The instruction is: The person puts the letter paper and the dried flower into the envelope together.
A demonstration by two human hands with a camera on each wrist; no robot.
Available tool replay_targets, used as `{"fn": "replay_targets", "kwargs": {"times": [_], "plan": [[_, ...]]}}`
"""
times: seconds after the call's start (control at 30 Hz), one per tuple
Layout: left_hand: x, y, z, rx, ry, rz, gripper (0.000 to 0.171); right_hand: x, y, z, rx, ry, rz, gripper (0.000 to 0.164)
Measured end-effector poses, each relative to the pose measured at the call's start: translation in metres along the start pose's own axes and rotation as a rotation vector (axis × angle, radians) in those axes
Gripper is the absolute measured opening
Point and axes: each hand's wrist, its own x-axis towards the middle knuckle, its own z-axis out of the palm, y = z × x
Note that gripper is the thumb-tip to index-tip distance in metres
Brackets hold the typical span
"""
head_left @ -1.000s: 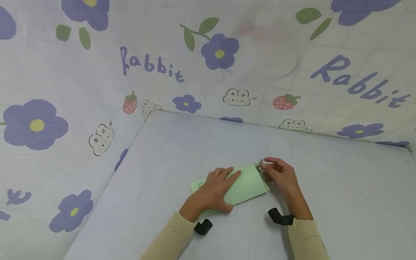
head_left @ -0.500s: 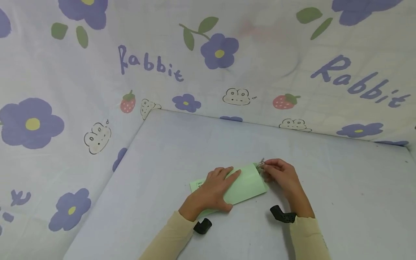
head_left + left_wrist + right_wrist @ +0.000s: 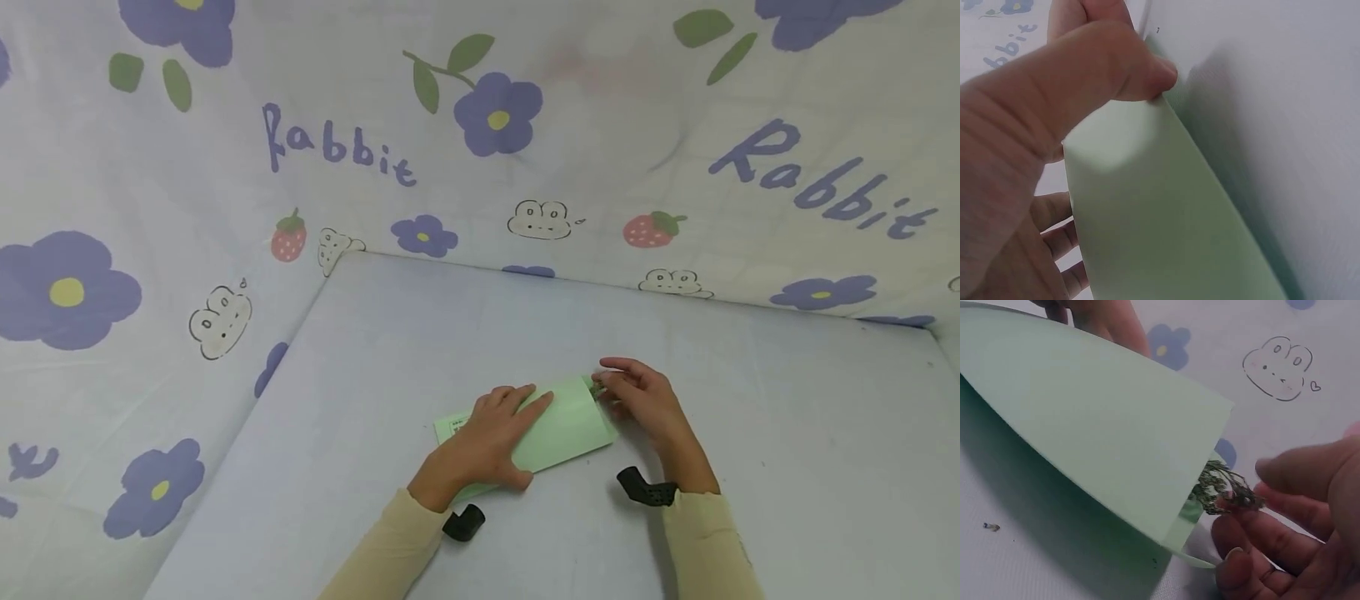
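A folded light-green card (image 3: pixel 570 429) lies slanted on the table, its upper layer bowed up. My left hand (image 3: pixel 483 437) grips it across its width, thumb at the near edge and fingers over the far part. From the right end of the card pokes a dried plant sprig (image 3: pixel 1213 484), partly hidden between the layers. The fingers of my right hand (image 3: pixel 645 400) touch its outer end, and in the right wrist view the thumb (image 3: pixel 1297 467) stands apart from it. A printed box (image 3: pixel 459 426) shows at the card's left end, partly covered by my left hand.
The white table (image 3: pixel 405 317) meets a hanging flowered cloth (image 3: pixel 600 142) at its back and left edges. Black curved wrist mounts (image 3: pixel 463 523) sit below both hands. A tiny dark crumb (image 3: pixel 991 527) lies on the table near the card.
My right thumb and forefinger have spread from their earlier pinch on the sprig. Less of the sprig sticks out of the card now. The left hand has kept its hold.
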Motion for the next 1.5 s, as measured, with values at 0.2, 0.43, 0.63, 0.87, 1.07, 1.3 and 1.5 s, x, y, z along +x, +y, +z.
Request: {"fn": "replay_targets", "kwargs": {"times": [0.2,0.43,0.63,0.87,1.07,1.3,1.5], "plan": [[-0.001,-0.001,0.000,-0.012,0.015,0.008,0.104,-0.004,0.002,-0.005,0.095,0.110,-0.014,0.040],[-0.004,-0.005,-0.001,-0.034,0.023,-0.012,0.106,-0.013,0.007,-0.011,0.402,0.192,-0.049,0.039],[-0.004,-0.006,0.000,-0.044,0.026,-0.005,0.106,-0.019,0.008,0.008,0.128,0.193,-0.023,0.032],[-0.002,-0.004,-0.001,-0.052,0.021,-0.002,0.106,-0.022,0.009,0.018,-0.104,0.094,-0.074,0.026],[0.002,-0.004,0.001,-0.037,0.014,0.008,0.106,-0.022,0.008,0.009,-0.079,-0.144,-0.191,0.029],[0.005,-0.007,0.005,-0.047,0.012,-0.048,0.105,-0.025,0.008,0.006,-0.008,0.046,-0.116,0.029],[0.010,-0.013,0.012,-0.060,0.059,-0.179,0.103,-0.028,0.017,0.006,-0.135,0.373,-0.125,0.022]]}}
